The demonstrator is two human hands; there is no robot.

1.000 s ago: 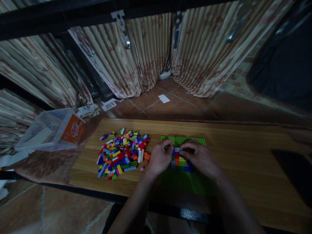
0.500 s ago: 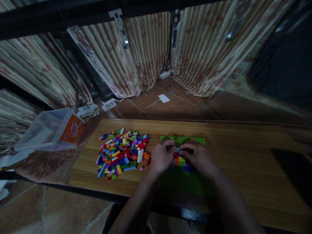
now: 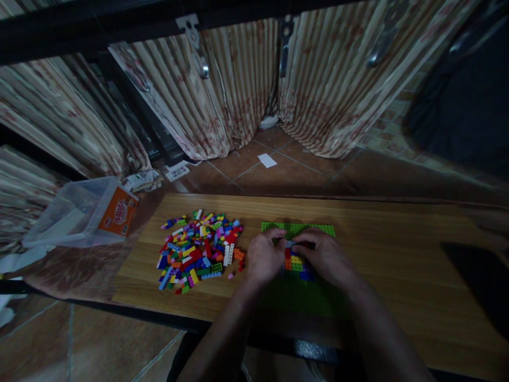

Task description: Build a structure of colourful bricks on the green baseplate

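Note:
A green baseplate lies on the wooden table, and a small block of red, orange, yellow, green and blue bricks is built on it. My left hand and my right hand rest over the plate with fingers curled. Their fingertips meet at a small light brick on the far edge of the build. Part of the build is hidden under the hands. To the left lies a loose pile of coloured bricks.
A clear plastic tub with an orange label stands at the table's left end. A dark object lies at the right. Beyond the table are tiled floor, striped curtains and scattered papers.
Both hands have drawn slightly closer together over the build, fingertips now pinched at the small light brick. The pile and tub have not moved.

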